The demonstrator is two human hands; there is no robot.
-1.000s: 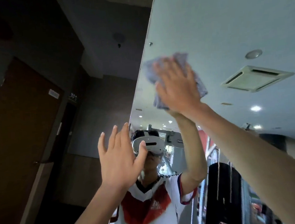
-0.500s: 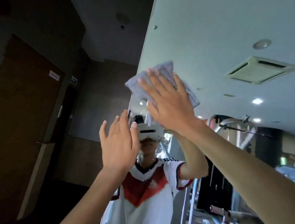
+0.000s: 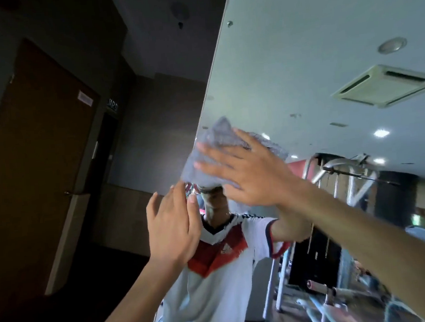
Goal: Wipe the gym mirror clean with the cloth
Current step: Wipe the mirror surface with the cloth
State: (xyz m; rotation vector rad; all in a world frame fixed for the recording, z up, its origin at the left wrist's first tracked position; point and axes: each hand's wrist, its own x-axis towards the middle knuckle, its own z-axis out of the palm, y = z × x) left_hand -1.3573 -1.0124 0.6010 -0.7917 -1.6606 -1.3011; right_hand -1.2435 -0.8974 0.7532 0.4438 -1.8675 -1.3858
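The gym mirror (image 3: 299,52) fills the right half of the view, its left edge running diagonally from top centre down. A crumpled grey cloth (image 3: 206,156) lies flat against the glass near that edge. My right hand (image 3: 245,173) presses it with straight, spread fingers. Just below and left, my left hand (image 3: 173,227) is raised with straight fingers at the mirror's edge, holding nothing; I cannot tell if it touches the glass. The mirror reflects a person in a white and red jersey.
A brown wooden door (image 3: 36,162) with a handle stands at the left in a dark corridor. A second doorway (image 3: 108,148) lies behind it. Gym machines (image 3: 347,175) and a ceiling vent (image 3: 386,85) appear only as reflections.
My right hand has slid the cloth down and to the left across the glass, towards the mirror's edge. My left hand has stayed raised close beneath it.
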